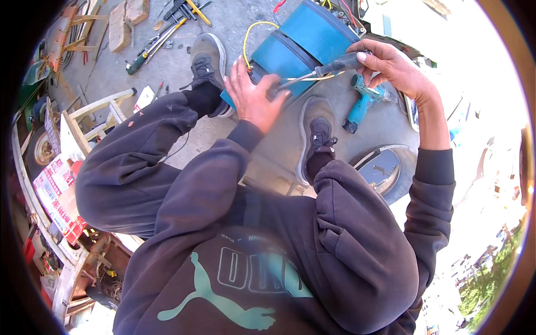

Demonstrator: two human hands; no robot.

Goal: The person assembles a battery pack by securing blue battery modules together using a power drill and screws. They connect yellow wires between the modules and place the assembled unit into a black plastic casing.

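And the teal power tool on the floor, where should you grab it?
I'd take the teal power tool by its handle, the long part slanting back toward the person and ending in a dark base. Probably come from above, a little from the person's right, since the right shoe is on its left.

Left hand (254, 101) seemingly hides the tip of the screwdriver (339, 64).

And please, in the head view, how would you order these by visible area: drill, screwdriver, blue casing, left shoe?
1. Blue casing, even partly covered
2. Left shoe
3. Drill
4. Screwdriver, long but thin

Nearness to the camera differs, so real sizes stay unsure.
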